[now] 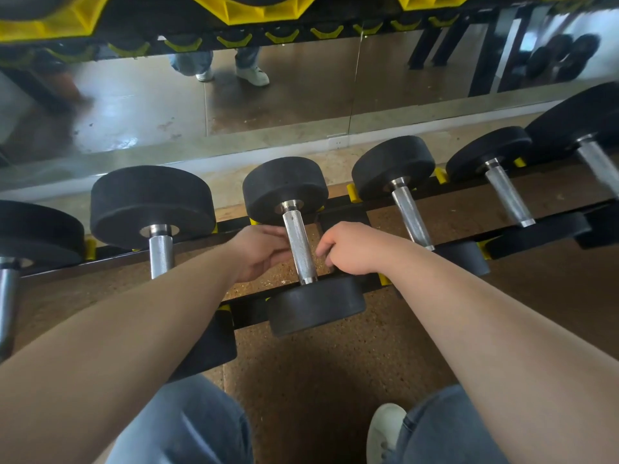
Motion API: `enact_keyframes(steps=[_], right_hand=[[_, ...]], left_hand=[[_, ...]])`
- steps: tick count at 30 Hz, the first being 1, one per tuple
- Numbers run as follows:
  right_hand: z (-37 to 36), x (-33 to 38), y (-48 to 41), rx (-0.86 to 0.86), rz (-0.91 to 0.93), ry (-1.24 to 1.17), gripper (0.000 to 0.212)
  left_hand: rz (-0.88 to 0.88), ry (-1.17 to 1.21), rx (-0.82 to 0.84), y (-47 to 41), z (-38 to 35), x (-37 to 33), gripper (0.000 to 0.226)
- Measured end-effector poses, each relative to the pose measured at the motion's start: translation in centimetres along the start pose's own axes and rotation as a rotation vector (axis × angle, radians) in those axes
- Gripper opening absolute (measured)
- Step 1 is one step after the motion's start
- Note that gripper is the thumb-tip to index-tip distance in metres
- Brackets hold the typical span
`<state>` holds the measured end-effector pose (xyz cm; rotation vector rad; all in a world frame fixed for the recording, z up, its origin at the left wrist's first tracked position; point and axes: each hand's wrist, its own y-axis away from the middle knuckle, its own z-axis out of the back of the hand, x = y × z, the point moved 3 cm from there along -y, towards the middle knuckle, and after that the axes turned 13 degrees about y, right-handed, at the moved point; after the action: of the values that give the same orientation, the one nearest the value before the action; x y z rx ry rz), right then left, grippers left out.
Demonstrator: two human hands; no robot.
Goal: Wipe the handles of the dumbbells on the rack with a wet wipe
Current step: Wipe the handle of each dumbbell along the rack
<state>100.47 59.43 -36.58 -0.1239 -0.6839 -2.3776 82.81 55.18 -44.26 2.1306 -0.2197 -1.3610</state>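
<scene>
Dumbbell [299, 246] on rack [249, 313] at centre, knurled handle [299, 247] bare, left hand [259, 252] at its 9 o'clock, fingers curled touching it, right hand [348, 249] at 3 o'clock, loosely curled, grip unclear

Speckled brown cork-like floor [335, 370] fills the near ground. Along the far side runs a wall mirror [268, 105] made of adjoining panels, its vertical seam right of centre, above a pale baseboard strip [214, 162] carrying a small white socket [338, 142]. The mirror reflects glossy brown flooring with soft daylight glare at left and right, dark frame legs [435, 45] at far right, and yellow cradles [234, 40] along the top.
</scene>
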Motion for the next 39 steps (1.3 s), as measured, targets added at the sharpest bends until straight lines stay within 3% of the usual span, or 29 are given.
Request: enact_keyframes(steps=[3,6,8,10,15,18,21,23,25,28,31,33,39], right_hand=[[0.1,0.2,0.0,-0.013,0.000,-0.031,0.039],[0.1,0.5,0.3,-0.003,0.009,-0.030,0.039],[0.2,0.5,0.4,0.011,0.009,-0.033,0.040],[0.2,0.4,0.3,0.016,0.003,-0.045,0.041],[0.3,0.4,0.2,-0.001,-0.007,-0.052,0.041],[0.2,0.6,0.5,0.000,-0.005,-0.054,0.040],[0.1,0.6,0.7,0.001,-0.005,-0.050,0.040],[0.0,0.5,0.8,0.009,0.001,-0.039,0.040],[0.1,0.4,1.0,0.005,0.004,-0.041,0.040],[0.3,0.1,1.0,-0.025,-0.002,-0.072,0.039],[0.2,-0.1,1.0,-0.036,-0.010,-0.074,0.038],[0.2,0.0,1.1,-0.036,-0.004,-0.064,0.038],[-0.1,0.1,0.9,-0.029,0.008,-0.046,0.038]], left_hand=[[0.028,0.051,0.064,0.5,-0.3,-0.1,0.025],[0.303,-0.261,0.231,2.1,-1.4,1.4,0.025],[0.349,-0.318,0.247,2.5,-1.5,1.7,0.026],[0.297,-0.240,0.213,2.0,-1.2,1.3,0.029],[-0.126,0.199,-0.125,-0.7,1.1,-0.8,0.024],[-0.085,0.085,-0.042,0.0,0.4,-0.7,0.026],[0.178,-0.280,0.160,1.9,-1.1,0.9,0.026],[0.255,-0.384,0.201,2.2,-1.4,1.4,0.029],[0.173,-0.292,0.121,1.4,-1.1,0.9,0.031],[-0.067,0.047,-0.114,0.1,0.6,-0.6,0.027],[-0.165,0.176,-0.193,0.9,1.1,-1.1,0.021],[-0.188,0.130,-0.194,1.7,0.7,-1.1,0.018],[-0.201,-0.400,-0.070,4.1,-0.3,-0.9,0.008]])
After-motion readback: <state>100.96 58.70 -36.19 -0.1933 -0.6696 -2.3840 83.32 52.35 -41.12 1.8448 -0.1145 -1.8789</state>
